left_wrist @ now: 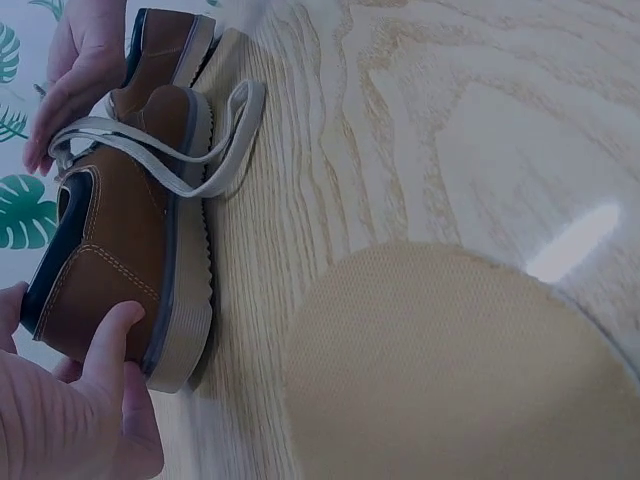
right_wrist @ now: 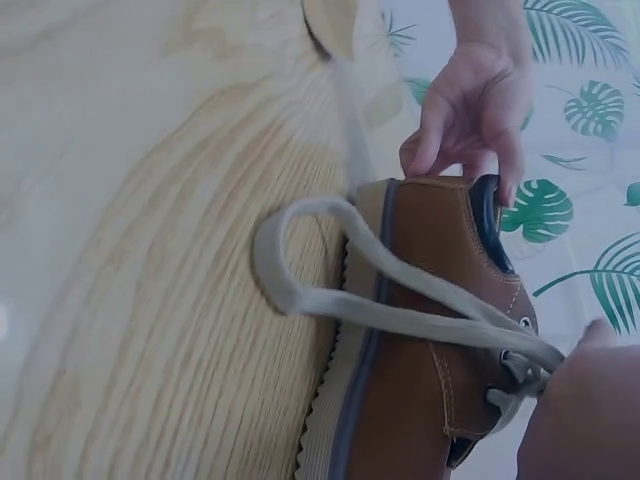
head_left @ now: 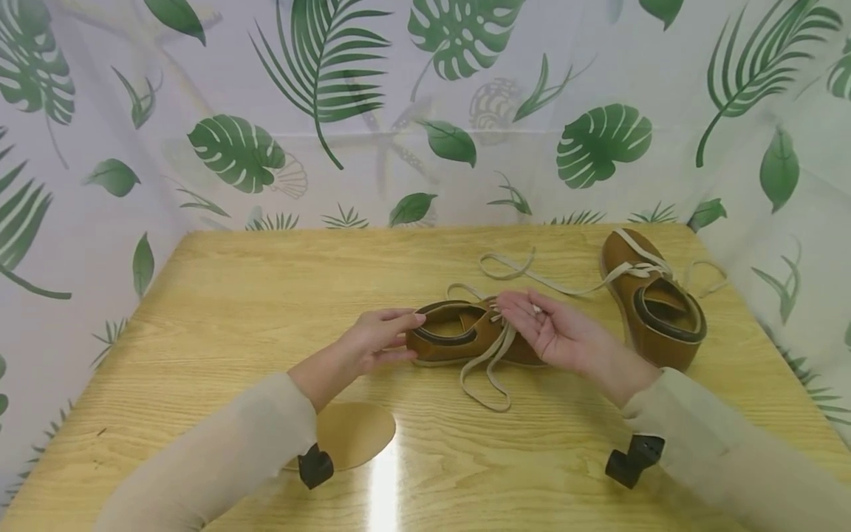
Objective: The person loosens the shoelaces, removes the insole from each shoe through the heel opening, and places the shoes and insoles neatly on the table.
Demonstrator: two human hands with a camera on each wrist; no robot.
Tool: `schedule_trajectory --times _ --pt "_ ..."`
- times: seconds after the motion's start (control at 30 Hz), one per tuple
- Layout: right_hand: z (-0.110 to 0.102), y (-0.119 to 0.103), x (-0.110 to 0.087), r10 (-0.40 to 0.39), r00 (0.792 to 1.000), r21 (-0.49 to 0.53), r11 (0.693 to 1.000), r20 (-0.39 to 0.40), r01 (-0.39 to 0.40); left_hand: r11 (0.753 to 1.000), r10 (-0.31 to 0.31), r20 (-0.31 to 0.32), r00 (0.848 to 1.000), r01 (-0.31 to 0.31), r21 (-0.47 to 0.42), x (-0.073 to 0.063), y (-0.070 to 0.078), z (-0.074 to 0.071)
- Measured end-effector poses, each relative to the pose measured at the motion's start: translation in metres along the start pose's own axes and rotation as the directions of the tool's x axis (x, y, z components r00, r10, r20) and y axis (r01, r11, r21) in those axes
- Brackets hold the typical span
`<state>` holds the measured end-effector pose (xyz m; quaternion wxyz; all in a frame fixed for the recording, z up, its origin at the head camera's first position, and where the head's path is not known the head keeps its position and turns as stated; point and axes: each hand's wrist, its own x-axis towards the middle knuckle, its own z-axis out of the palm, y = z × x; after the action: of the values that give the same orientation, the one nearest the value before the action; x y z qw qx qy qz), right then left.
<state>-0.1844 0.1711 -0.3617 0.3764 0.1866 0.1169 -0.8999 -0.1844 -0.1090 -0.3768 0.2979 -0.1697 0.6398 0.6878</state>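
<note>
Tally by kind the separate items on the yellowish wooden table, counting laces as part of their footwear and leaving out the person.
Brown leather shoes with pale flat laces: 2 (the shoe between the hands and the shoe farther right)
Flat tan rounded piece, partly hidden by the left sleeve in the head view: 1
Total: 3

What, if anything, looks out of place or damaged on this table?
A flat tan piece, perhaps an insole, lies loose on the table near the left sleeve, outside the held shoe, so it looks misplaced. A lace from the other shoe trails untidily. No damage shows.
</note>
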Motion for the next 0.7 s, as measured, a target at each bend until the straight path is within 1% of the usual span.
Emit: schedule_trajectory --times 0.17,0.27,0.33,0.47,0.6,0.7 --pt "0.0 -0.001 -0.003 -0.055 0.998 0.104 0.993 -0.017 0.057 0.998 0.013 0.039 0.999 -0.015 0.057 0.003 0.004 -0.002" --pt "-0.001 -0.004 -0.005 -0.081 0.996 0.135 0.987 -0.033 0.084 0.997 0.012 0.05 0.999 -0.016 0.077 0.004 0.005 -0.003" --pt "-0.003 -0.008 -0.007 -0.084 0.996 0.157 0.984 -0.033 0.088 0.997 0.008 0.05 0.999 -0.012 0.077 0.005 0.005 -0.004" --pt "-0.008 -0.017 -0.01 -0.11 0.994 0.154 0.982 -0.014 0.111 0.997 0.005 0.036 0.999 -0.008 0.073 0.005 0.004 -0.005" --pt "-0.012 -0.025 -0.013 -0.184 0.983 0.12 0.976 -0.008 0.183 0.997 0.015 0.03 0.999 -0.017 0.072 0.006 0.003 -0.005" --pt "-0.013 -0.029 -0.013 -0.222 0.975 0.097 0.97 -0.029 0.224 0.997 0.021 0.027 0.999 -0.023 0.067 0.006 0.003 -0.005"
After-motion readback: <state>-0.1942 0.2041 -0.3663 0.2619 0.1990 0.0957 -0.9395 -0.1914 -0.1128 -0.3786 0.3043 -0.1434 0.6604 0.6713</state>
